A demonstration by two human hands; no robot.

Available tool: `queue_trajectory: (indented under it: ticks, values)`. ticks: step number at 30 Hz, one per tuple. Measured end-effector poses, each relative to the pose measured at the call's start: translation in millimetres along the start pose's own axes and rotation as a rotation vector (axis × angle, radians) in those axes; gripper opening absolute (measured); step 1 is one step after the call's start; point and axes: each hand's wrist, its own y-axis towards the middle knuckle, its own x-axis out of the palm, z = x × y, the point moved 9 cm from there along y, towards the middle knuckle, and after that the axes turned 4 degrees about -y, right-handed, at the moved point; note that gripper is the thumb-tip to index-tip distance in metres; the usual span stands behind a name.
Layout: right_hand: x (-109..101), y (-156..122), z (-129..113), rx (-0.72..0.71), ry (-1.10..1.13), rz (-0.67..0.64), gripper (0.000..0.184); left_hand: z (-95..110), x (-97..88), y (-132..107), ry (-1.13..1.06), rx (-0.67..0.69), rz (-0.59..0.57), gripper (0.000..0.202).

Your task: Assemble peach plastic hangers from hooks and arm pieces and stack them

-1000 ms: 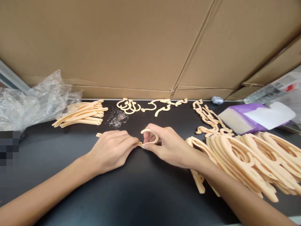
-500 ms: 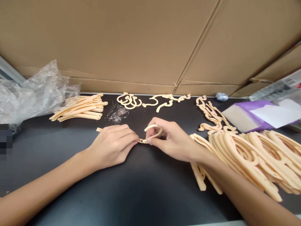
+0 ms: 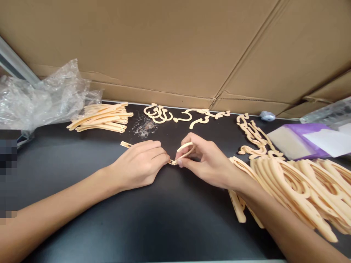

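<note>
My left hand (image 3: 142, 160) is closed around a flat, cream plastic hanger arm (image 3: 125, 144), palm down. One slotted end sticks out to the left; its other end shows at my fingertips. In my right hand (image 3: 207, 157), thumb and fingers pinch a curved cream hanger hook (image 3: 185, 147). The foot of the hook meets the right end of the arm between my hands; whether they are joined I cannot tell. Beyond my hands lie loose hooks (image 3: 161, 116), and a pile of hanger arms (image 3: 101, 117) sits at the back left.
Stacked cream folding hangers (image 3: 290, 186) crowd the right, beside my right forearm. Behind them are small curved parts (image 3: 251, 133) and a purple-and-white packet (image 3: 296, 140). Clear plastic wrap (image 3: 55, 98) lies at left. A cardboard wall (image 3: 153, 47) closes the back of the black table (image 3: 153, 223).
The view has shifted and tilted slightly, so most things appear farther right. Both hands keep their grip on the arm and the hook, and the arm's left end shows a little more.
</note>
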Motion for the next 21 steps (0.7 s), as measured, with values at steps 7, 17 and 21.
queue_trajectory:
  ticks: [7, 17, 21]
  values:
    - [-6.2, 1.4, -9.1, -0.028, -0.188, 0.11, 0.019, 3.3, -1.9, -1.7, 0.002, 0.027, 0.03, 0.02]
    - [-6.7, 4.7, -4.8, 0.029, 0.112, 0.006, 0.025, 3.2, -3.6, 5.2, -0.063, -0.005, 0.007, 0.015]
    - [-6.0, 4.0, -2.6, 0.039, 0.153, -0.017, 0.028, 2.4, -0.4, 6.2, -0.071, -0.012, -0.028, 0.018]
